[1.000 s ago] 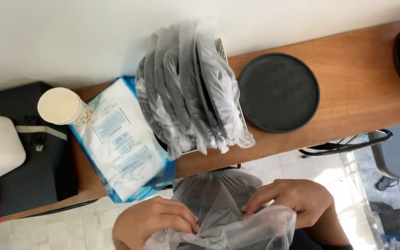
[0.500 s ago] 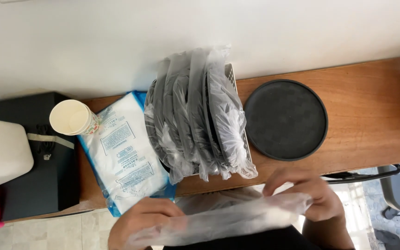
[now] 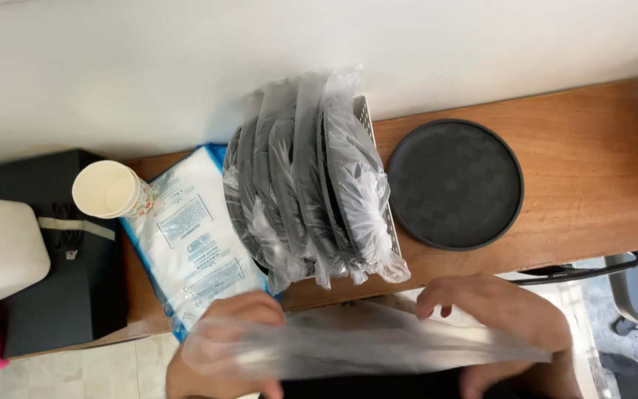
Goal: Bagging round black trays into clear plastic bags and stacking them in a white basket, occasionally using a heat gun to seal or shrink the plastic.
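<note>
Clear plastic bag (image 3: 348,343), crinkled, stretched between left hand (image 3: 223,340), right hand (image 3: 503,314)

One bare tray (image 3: 454,183), one cup (image 3: 106,189)

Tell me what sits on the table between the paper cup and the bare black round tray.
In the head view, between the paper cup and the black round tray lie a white-and-blue flat packet and a row of bagged black trays standing on edge.

A single head camera looks steeply down from above, close over the hands (image 3: 496,318) at the bottom edge, facing the wooden surface (image 3: 592,170) and white wall beyond
</note>
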